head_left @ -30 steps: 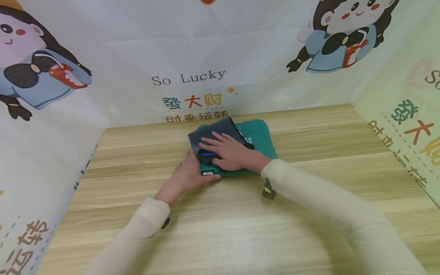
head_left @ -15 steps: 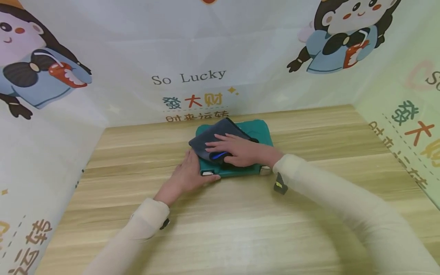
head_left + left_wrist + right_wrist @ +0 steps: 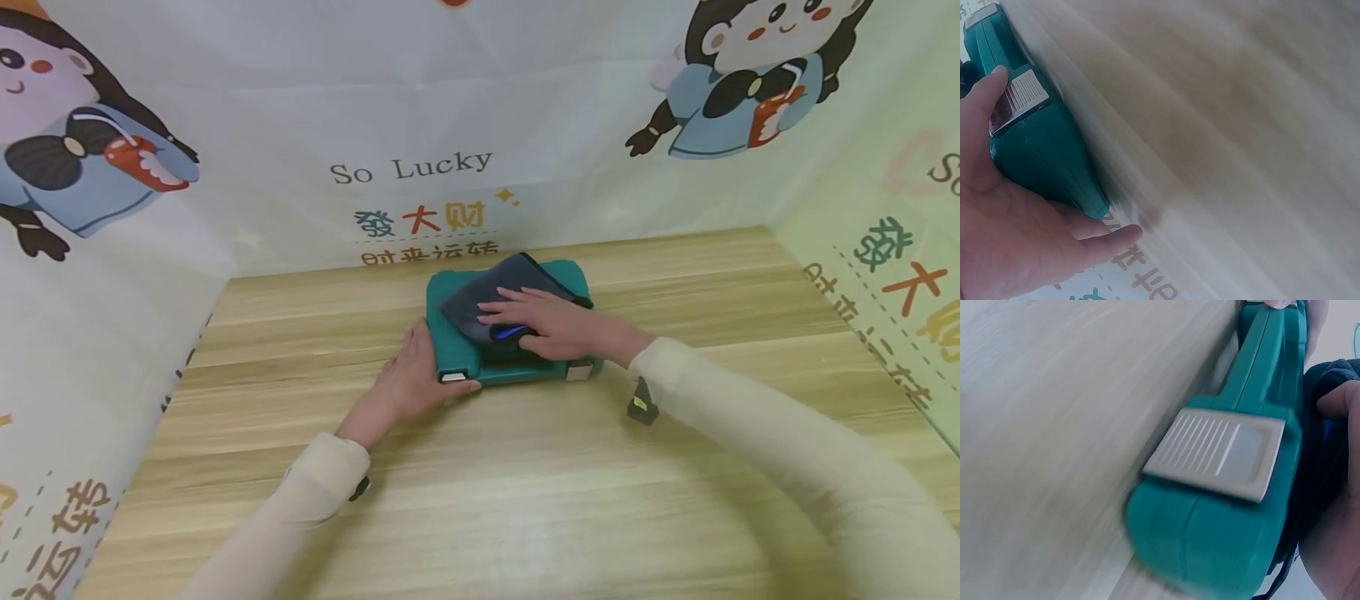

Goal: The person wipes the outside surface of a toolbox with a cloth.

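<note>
A green plastic carrying case (image 3: 453, 348) lies flat on the wooden table, its handle and two pale latches toward me. My left hand (image 3: 408, 375) braces the case's front left corner, fingers straight along the side and thumb at the front edge by a latch (image 3: 1027, 94). A folded dark grey cloth (image 3: 487, 287) with a blue patch covers much of the lid. Spread flat on that cloth, my right hand (image 3: 547, 323) presses it against the lid. In the right wrist view, the other latch (image 3: 1216, 453) is near, and the cloth partly hides behind the right thumb.
The wood-grain table (image 3: 480, 492) extends in front of and beside the case. A printed white backdrop (image 3: 562, 183) rises close behind the case, with further printed panels at left and right. A small dark device (image 3: 642, 404) hangs at my right wrist.
My right hand has slid the cloth to the right across the lid, uncovering the lid's left part and covering its right. My left hand has stayed at the corner.
</note>
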{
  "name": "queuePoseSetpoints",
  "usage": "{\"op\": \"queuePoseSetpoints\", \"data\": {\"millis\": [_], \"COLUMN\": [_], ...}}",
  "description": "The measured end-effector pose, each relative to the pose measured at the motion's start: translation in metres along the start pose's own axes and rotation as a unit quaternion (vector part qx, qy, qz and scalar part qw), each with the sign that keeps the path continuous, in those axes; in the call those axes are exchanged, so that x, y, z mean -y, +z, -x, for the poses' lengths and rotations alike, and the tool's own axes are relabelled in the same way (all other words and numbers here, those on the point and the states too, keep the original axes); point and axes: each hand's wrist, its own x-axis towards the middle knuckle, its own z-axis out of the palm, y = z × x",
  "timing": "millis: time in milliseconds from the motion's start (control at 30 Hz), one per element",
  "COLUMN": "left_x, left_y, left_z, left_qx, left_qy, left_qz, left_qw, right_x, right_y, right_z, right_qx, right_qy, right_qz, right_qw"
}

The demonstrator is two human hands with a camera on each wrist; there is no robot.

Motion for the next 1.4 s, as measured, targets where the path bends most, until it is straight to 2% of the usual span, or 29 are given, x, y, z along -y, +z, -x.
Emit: {"op": "queuePoseSetpoints", "data": {"millis": [300, 733, 1067, 1400], "left_x": [-0.001, 0.0, 0.0, -0.001], "left_y": [0.001, -0.001, -0.001, 0.0], "left_z": [0.0, 0.0, 0.0, 0.001], "left_qx": [0.003, -0.001, -0.003, -0.009], "left_qy": [-0.001, 0.005, 0.005, 0.005], "left_qz": [0.005, 0.008, 0.011, 0.018], "left_qw": [1.0, 1.0, 0.9999, 0.9998], "right_x": [-0.007, -0.004, 0.013, 0.035], "right_y": [-0.006, -0.007, 0.002, 0.018], "right_z": [0.026, 0.045, 0.049, 0.049], "right_qx": [-0.009, -0.01, -0.041, -0.097], "right_qy": [0.028, 0.08, 0.136, 0.198], "right_qz": [0.014, 0.045, 0.09, 0.125], "right_qw": [0.999, 0.996, 0.986, 0.967]}}
